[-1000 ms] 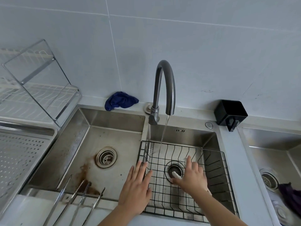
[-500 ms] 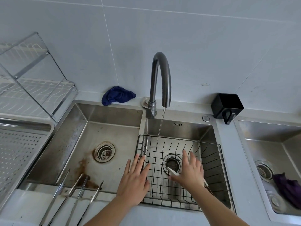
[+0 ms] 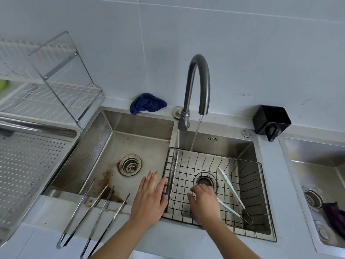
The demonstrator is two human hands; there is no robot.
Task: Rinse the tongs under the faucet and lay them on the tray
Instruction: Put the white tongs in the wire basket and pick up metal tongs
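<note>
Perforated tray (image 3: 28,174) far L. Two steel tongs (image 3: 76,212) lie across L basin's (image 3: 130,139) front edge onto bench (image 3: 46,240). L hand (image 3: 149,200): grip flat, fingers straight, holding nothing, at wire basket's (image 3: 252,187) L rim. Faucet (image 3: 197,81) stream lands at basket's back, apart from both hands. R hand (image 3: 205,202): grip curled over one arm-tip of white tongs (image 3: 231,189), splayed in basket, hinge near R front corner.
</note>
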